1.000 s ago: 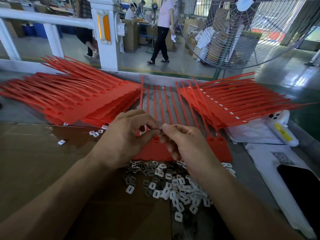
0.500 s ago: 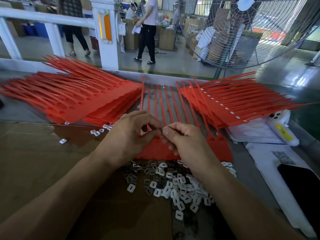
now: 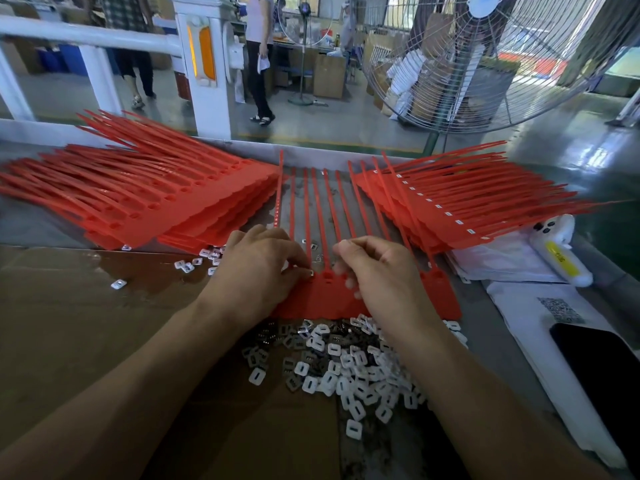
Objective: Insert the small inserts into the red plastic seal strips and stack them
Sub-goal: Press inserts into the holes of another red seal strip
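Red seal strip sheet (image 3: 323, 299) looked light and floppy, best held at its stiff tag band, where left hand (image 3: 258, 271) pinched an insert (image 3: 311, 272) and right hand (image 3: 377, 275), at three o'clock, curled, contents unclear.

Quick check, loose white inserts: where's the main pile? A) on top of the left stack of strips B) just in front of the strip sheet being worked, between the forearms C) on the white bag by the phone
B: the main pile of inserts lies on the table directly below the near edge of the strip sheet, between the forearms.
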Tool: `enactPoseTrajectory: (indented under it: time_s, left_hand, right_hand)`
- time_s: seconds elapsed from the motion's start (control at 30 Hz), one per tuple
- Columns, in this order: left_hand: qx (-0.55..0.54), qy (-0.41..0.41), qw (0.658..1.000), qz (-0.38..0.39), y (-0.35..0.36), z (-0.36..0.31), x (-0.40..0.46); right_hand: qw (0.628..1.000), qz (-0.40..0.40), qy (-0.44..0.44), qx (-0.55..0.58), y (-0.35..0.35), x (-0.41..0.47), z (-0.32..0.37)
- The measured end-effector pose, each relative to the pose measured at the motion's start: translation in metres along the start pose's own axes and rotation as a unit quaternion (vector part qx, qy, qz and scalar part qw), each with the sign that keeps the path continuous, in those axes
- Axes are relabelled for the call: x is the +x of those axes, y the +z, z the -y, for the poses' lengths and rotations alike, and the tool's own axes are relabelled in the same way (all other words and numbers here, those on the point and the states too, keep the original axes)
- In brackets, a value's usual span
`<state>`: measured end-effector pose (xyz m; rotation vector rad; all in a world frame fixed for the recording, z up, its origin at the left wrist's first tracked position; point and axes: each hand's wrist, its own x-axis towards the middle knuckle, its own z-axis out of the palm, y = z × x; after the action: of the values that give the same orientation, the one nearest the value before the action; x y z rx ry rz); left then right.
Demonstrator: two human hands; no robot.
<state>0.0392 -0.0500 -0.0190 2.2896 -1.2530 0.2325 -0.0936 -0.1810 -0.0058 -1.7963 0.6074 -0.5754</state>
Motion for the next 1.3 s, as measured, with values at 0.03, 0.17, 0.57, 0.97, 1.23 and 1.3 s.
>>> enactPoseTrajectory:
  time_s: [0.03, 0.17, 0.57, 0.97, 1.23, 1.3]
  left_hand:
    - [0.003, -0.002, 1.000, 0.002, 0.000, 0.000, 0.000]
    - [0.007, -0.007, 1.000, 0.007, 0.001, -0.001, 0.002]
    - [-0.012, 0.003, 1.000, 0.005, -0.004, 0.001, -0.005]
    - [-0.102, -0.031, 0.992, -0.068, -0.008, 0.005, -0.006]
    - [-0.107, -0.031, 0.991, -0.072, -0.008, 0.001, -0.007]
    - [-0.109, -0.031, 0.991, -0.070, -0.008, 0.001, -0.007]
  right_hand:
    - [1.000, 0.001, -0.002, 0.000, 0.000, 0.000, 0.000]
    - [1.000, 0.008, -0.012, -0.005, 0.001, 0.000, 0.000]
    - [0.999, 0.025, -0.024, -0.027, -0.001, -0.002, -0.001]
    - [0.900, 0.268, -0.181, -0.292, 0.006, -0.015, 0.006]
    - [0.881, 0.271, -0.222, -0.319, 0.010, -0.018, 0.007]
    - [0.880, 0.268, -0.227, -0.320, 0.011, -0.019, 0.006]
